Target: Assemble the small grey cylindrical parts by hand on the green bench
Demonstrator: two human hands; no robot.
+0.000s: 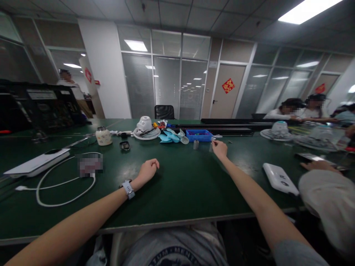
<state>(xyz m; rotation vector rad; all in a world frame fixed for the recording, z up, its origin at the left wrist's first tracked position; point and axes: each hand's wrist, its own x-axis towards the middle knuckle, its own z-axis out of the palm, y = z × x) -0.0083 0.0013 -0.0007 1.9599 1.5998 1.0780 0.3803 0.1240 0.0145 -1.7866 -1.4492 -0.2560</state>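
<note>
My right hand (220,148) reaches forward over the green table, thumb and fingertips pinched together at a small grey cylinder (211,147) that is partly hidden and blurred. To the left of it another small grey cylinder (196,145) stands upright, apart from the hand. Just behind both is a blue tray (199,139) with small parts inside. My left hand (148,170) rests on the table with its fingers curled in, and nothing shows in them. A watch with a pale strap is on that wrist.
Behind lie light-blue fan blades (169,137) and a white fan head (145,125). A patterned jar (103,136), a dark small case (124,146) and a looped white cable (41,199) are at left. At right are a white device (280,179) and another person's sleeve (327,207).
</note>
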